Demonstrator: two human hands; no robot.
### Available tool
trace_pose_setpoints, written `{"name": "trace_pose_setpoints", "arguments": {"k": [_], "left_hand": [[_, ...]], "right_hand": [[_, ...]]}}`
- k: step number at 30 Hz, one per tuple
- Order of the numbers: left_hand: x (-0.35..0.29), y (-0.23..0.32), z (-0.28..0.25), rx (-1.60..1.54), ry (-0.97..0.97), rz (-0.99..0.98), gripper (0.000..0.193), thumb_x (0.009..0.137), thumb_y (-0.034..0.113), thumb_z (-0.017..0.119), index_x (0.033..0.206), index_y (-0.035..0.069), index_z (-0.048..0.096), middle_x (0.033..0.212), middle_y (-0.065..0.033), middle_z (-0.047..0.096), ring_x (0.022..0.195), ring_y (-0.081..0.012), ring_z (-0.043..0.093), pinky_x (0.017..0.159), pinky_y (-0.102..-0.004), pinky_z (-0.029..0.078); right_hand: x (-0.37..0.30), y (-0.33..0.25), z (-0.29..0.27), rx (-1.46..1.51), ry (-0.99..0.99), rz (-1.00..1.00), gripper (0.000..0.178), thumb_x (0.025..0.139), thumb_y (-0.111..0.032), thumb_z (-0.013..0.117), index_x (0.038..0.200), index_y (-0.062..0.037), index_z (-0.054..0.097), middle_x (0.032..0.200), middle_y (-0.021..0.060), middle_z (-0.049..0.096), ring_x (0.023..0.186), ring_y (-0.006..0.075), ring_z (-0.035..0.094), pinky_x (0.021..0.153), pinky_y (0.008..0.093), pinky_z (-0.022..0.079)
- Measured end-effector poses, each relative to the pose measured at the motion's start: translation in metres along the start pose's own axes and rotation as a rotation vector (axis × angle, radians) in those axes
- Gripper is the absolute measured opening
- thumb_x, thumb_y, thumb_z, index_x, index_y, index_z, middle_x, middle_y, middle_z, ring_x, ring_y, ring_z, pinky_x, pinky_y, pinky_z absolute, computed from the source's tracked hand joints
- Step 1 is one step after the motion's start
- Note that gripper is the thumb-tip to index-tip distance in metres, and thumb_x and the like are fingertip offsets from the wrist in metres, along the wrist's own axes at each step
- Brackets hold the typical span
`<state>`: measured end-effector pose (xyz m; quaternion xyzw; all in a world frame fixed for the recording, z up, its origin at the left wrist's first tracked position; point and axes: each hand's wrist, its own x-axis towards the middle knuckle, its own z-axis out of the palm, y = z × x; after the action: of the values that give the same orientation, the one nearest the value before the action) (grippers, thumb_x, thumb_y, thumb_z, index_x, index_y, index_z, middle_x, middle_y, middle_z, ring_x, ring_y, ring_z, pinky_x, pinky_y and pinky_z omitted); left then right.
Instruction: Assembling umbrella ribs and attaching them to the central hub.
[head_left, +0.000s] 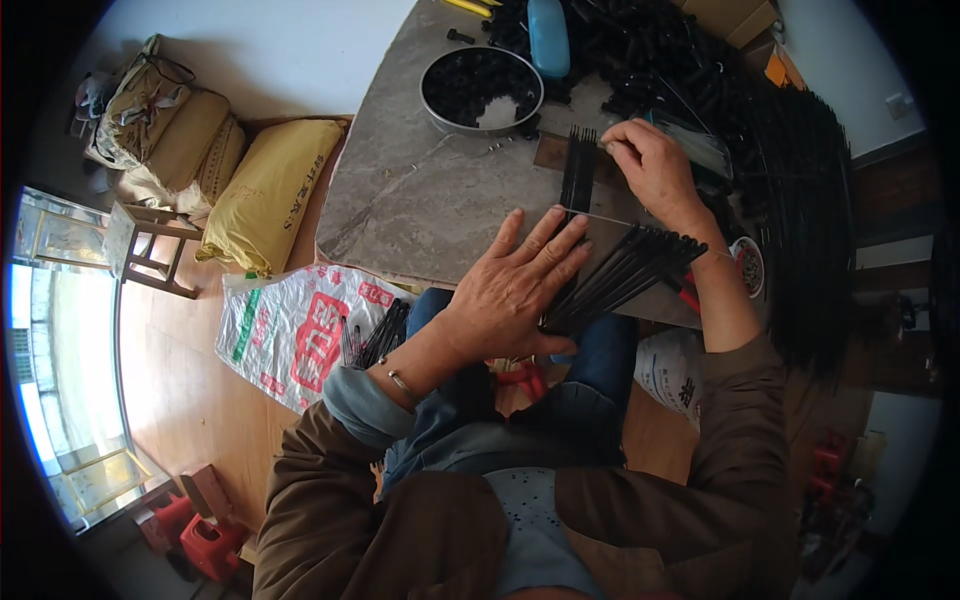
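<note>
The left hand point(525, 280) lies spread, fingers uncurled across the black rods point(578, 175); the right hand's point(655, 175) thumb and forefinger nearly meet beside the tips — whether on a small part, I cannot tell. Light, even pressure should keep the row flat and aligned. The rods reach from the left fingers to just left of the right fingertips — the bowl point(426, 108) sits farther left.

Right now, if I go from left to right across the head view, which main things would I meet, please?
Stool → yellow sack → left hand → right hand → black bundle → wall plate
</note>
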<state>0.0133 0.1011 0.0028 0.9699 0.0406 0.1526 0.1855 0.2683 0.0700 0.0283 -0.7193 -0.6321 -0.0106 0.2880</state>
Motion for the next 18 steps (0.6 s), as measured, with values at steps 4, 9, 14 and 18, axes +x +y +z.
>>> {"name": "trace_pose_setpoints", "arguments": {"k": [4,9,14,18], "left_hand": [[-0.0002,-0.0023,0.0021,-0.004,0.001,-0.002,0.101,0.063,0.061,0.072,0.14,0.003,0.04,0.153,-0.0162,0.024,0.143,-0.0313,0.019,0.115,-0.053,0.012],[0.0005,-0.0007,0.0007,-0.026,-0.016,-0.006,0.102,0.062,0.06,0.073,0.14,0.003,0.039,0.153,-0.0163,0.024,0.144,-0.0308,0.018,0.115,-0.0528,0.012],[0.0007,-0.0011,0.0011,-0.043,-0.011,-0.016,0.103,0.062,0.059,0.075,0.14,0.003,0.039,0.153,-0.0164,0.024,0.144,-0.0309,0.018,0.115,-0.0525,0.011],[0.0005,-0.0016,-0.0011,-0.054,-0.012,-0.017,0.102,0.062,0.059,0.075,0.14,0.003,0.04,0.153,-0.016,0.024,0.144,-0.0306,0.018,0.116,-0.0519,0.011]], "right_hand": [[0.0008,-0.0019,-0.0003,0.011,-0.003,0.026,0.008,0.084,-0.009,0.062,0.091,-0.0055,0.063,0.086,0.0064,0.064,0.073,0.0251,0.063,0.066,0.0341,0.05],[-0.0005,0.0047,0.0027,0.004,0.029,-0.006,0.008,0.084,-0.008,0.061,0.091,-0.0053,0.063,0.086,0.0068,0.064,0.073,0.0249,0.063,0.066,0.0336,0.05],[-0.0007,-0.0027,0.0021,0.046,0.021,0.035,0.008,0.084,-0.008,0.061,0.091,-0.0052,0.064,0.086,0.0069,0.064,0.074,0.025,0.064,0.066,0.0335,0.05],[0.001,-0.0025,0.005,0.031,0.044,0.011,0.008,0.084,-0.007,0.062,0.091,-0.0054,0.064,0.087,0.0065,0.065,0.075,0.0248,0.064,0.066,0.0331,0.05]]}}
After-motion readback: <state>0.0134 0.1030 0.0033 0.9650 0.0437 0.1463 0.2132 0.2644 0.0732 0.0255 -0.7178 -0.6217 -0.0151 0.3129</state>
